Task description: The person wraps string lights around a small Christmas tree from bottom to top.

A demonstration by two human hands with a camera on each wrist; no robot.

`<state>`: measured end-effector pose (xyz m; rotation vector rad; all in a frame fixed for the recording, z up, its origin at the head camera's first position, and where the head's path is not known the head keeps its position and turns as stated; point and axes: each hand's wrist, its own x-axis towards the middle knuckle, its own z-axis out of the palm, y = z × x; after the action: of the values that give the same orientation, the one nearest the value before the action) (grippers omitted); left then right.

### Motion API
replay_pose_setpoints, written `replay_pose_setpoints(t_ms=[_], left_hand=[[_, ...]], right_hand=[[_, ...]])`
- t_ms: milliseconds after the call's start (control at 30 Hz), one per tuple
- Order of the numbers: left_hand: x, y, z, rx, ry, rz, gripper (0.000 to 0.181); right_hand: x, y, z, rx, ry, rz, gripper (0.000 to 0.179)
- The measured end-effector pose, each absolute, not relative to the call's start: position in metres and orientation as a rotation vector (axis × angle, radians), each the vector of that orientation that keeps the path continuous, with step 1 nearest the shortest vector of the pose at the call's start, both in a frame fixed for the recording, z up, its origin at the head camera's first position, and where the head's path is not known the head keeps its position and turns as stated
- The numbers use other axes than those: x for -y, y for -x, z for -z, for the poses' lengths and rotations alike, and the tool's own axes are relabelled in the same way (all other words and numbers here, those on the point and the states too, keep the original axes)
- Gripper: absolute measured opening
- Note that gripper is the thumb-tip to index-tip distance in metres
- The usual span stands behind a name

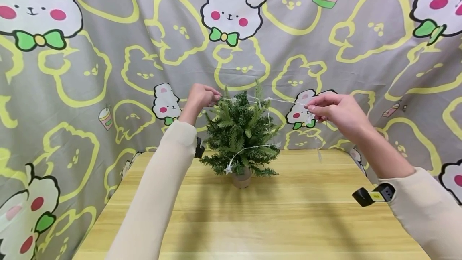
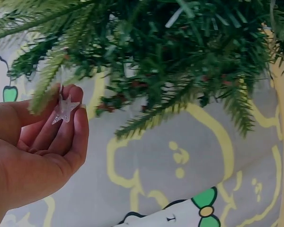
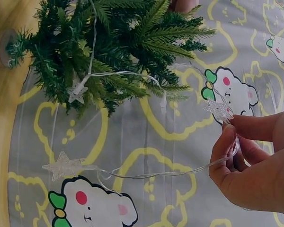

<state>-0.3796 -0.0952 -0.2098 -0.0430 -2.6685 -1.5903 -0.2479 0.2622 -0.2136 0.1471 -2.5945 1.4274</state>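
Observation:
A small artificial Christmas tree in a light brown pot stands at the table's back. A clear string of star lights runs round it, one star low on its front. My left hand is at the tree's upper left, its thumb and fingers pinching the string by a clear star close under the branches. Right of the tree, my right hand pinches the string beside another star. The wire stretches from there to the treetop, and a loose length with a star hangs from this hand.
The light wooden table spreads in front of the tree. Close behind it hangs a grey curtain with rabbit patterns, also along both sides. Black wrist cameras sit at both sleeves, the right one above the table's right side.

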Motion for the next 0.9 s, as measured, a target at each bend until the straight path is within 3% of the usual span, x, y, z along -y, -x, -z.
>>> replay_pose_setpoints(t_ms=[333, 500, 900], left_hand=[[0.093, 0.386, 0.221, 2.765, 0.030, 1.481, 0.036], [0.097, 0.384, 0.216, 2.719, 0.024, 1.586, 0.026], [0.070, 0.342, 0.147, 2.720, 0.224, 1.313, 0.026]], right_hand=[[-0.260, 0.248, 0.215, 2.613, -0.148, -1.396, 0.036], [-0.258, 0.249, 0.215, 2.612, -0.152, -1.403, 0.035], [-0.255, 0.247, 0.213, 2.626, -0.138, -1.386, 0.037]])
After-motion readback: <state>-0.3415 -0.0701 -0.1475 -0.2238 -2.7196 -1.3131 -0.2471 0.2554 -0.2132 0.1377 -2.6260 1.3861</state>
